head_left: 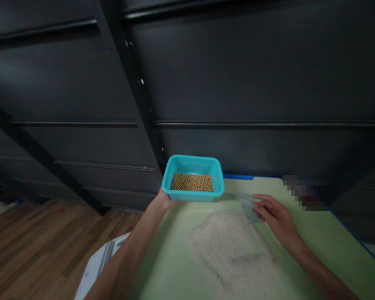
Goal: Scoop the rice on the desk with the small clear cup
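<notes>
My left hand [166,200] is closed on a turquoise plastic container [192,196], holding it up at its left side and from below. Small round yellowish beans [192,183], which look like soybeans, cover the container's bottom. The fingers under the container are hidden. To the right, my right hand [273,213] pinches a see-through plastic piece [247,208] between thumb and fingers. It is too faint and blurred to tell whether it is a bag or a cup. Beneath both hands, a spread heap of pale grains [228,239] lies on the light green tabletop [165,258].
Behind the table rises a dark metal panel wall [253,75] with a slanting upright post [134,83]. A blurred-out patch [306,193] sits at the table's far right. On the left are a white and grey object [96,262] and the wooden floor [40,246].
</notes>
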### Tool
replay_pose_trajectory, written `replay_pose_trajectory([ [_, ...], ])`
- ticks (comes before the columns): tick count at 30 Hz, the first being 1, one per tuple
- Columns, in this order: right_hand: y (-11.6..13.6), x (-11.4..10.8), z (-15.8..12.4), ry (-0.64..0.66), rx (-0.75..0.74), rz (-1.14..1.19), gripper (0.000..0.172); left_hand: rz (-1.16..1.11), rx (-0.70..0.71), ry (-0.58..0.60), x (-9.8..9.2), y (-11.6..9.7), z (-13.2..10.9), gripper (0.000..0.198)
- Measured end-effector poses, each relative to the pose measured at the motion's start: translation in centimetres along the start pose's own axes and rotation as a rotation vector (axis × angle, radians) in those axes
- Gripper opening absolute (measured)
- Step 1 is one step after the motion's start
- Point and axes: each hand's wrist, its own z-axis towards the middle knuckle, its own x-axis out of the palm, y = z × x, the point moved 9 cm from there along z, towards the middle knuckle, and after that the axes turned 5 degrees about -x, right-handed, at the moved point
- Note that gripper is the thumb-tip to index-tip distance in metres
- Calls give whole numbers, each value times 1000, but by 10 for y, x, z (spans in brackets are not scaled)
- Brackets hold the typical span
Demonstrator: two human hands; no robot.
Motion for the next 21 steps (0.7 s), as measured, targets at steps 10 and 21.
replay_pose_trajectory([
  [10, 1, 3, -1, 8, -15, -21, 38, 89, -5, -120, -29, -32, 44, 43],
  [21, -4, -27, 17, -100, -138, -214, 43, 103, 410, -333, -59, -88, 35, 26],
])
